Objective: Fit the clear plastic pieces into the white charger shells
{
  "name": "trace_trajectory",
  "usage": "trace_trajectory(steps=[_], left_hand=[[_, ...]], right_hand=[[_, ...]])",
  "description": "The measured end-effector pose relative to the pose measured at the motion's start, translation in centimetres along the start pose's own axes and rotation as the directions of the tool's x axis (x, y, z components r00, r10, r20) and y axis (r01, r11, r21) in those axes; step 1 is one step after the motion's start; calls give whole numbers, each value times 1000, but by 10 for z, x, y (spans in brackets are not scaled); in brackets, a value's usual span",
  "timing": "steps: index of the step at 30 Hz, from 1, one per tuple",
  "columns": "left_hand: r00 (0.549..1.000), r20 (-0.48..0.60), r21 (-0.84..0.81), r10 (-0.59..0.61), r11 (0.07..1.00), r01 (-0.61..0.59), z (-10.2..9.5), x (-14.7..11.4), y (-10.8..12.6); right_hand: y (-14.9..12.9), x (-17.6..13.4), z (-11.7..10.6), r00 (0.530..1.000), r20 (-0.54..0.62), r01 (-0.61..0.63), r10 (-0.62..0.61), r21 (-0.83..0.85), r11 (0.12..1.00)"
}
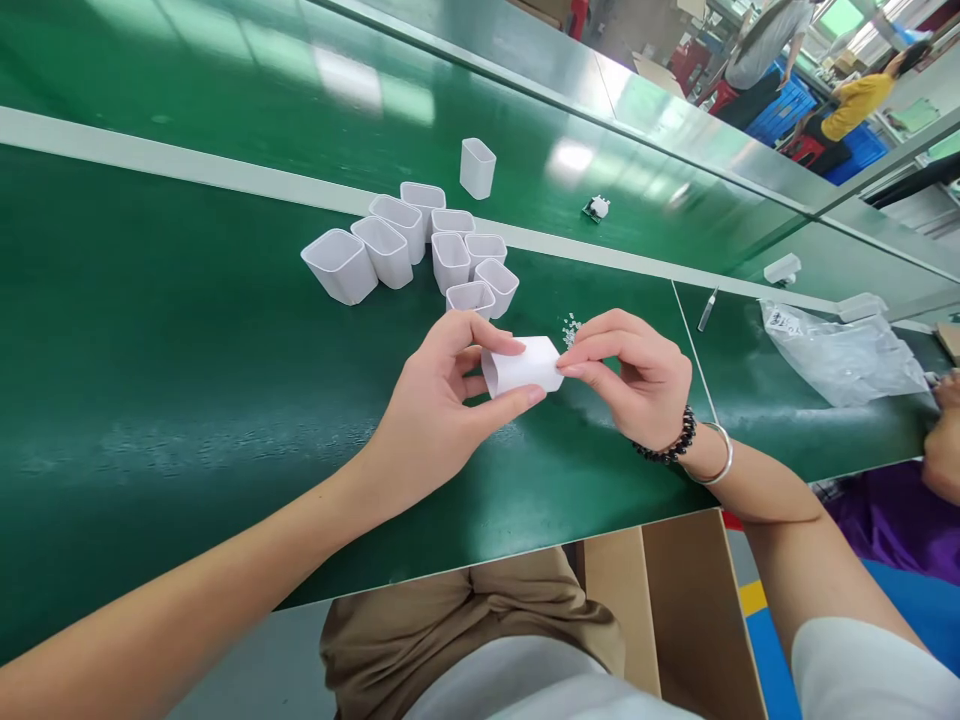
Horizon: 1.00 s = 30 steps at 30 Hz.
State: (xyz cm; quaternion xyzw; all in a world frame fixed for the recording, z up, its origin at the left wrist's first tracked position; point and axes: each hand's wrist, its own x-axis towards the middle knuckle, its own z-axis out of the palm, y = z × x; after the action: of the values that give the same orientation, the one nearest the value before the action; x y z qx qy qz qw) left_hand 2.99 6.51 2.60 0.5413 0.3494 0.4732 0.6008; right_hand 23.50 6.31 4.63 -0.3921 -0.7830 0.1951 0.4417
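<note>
My left hand (442, 400) grips a white plastic cup-like housing (523, 366) between thumb and fingers, tipped on its side with its open end toward the palm. At the housing's closed end, my right hand (630, 375) pinches with thumb and forefinger; whatever may be between those fingertips is too small to make out. Just behind the right fingers lies a small heap of clear little pieces (571, 326). Several more white housings (381, 250) stand in a cluster beyond my left hand, most with open tops facing up.
One white housing (477, 168) stands apart past the pale strip. A small white-and-dark component (598, 208) lies farther back. To the right are a pen-like tool (706, 310) and a clear plastic bag (844, 355). An open cardboard box (686, 600) sits below the table edge. Another person's hand (946, 435) shows far right.
</note>
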Motion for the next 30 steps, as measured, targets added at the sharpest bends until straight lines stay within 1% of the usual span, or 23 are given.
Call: trace_trajectory(steps=[3,5,8,10,12,14,16,17,19,20,21,23,25,27,30], left_hand=[[999,-19,46,26,999,-25,1,-1,-1],[997,-31,92,67,994,-64,1,-2,-2],[982,-44,192,183,966,-172,1,-4,-3],[965,-35,269,259,933,-240,1,-5,-3],[948,-18,356,318,888,-291,1,-6,-3],[925,8,439,380,830,-345,0,-6,-2],[890,42,498,455,763,-413,-1,-6,-3],[864,66,518,500,722,-458,-1,-5,-3],[810,115,548,576,643,-535,-2,-4,-4],[793,138,561,594,612,-557,-3,-4,-5],[785,158,573,599,592,-567,-3,-4,-5],[798,185,594,574,582,-556,-3,-5,-6],[814,206,611,544,578,-541,-4,-6,-7],[819,222,618,529,573,-538,-4,-7,-7],[820,241,610,519,576,-543,-4,-8,-8]], right_hand=[[-1,0,-1,1000,16,21,-20,-58,998],[-1,-1,-2,1000,16,29,-27,-76,997],[-1,-1,-3,999,30,46,-44,-72,996],[-2,0,-4,999,45,18,-16,-62,998],[-3,1,-6,996,60,-65,66,-32,997],[-5,4,-8,978,92,-189,186,27,982],[-7,7,-11,940,165,-316,299,90,944],[-7,9,-12,916,218,-367,337,113,923],[-8,12,-16,866,336,-434,370,136,891],[-8,14,-18,845,390,-447,367,134,885],[-8,15,-20,827,435,-446,356,124,886],[-7,17,-23,807,498,-409,316,86,908],[-5,19,-26,803,533,-342,265,49,938],[-3,19,-28,801,557,-287,221,32,957],[0,20,-29,777,597,-275,199,39,961]])
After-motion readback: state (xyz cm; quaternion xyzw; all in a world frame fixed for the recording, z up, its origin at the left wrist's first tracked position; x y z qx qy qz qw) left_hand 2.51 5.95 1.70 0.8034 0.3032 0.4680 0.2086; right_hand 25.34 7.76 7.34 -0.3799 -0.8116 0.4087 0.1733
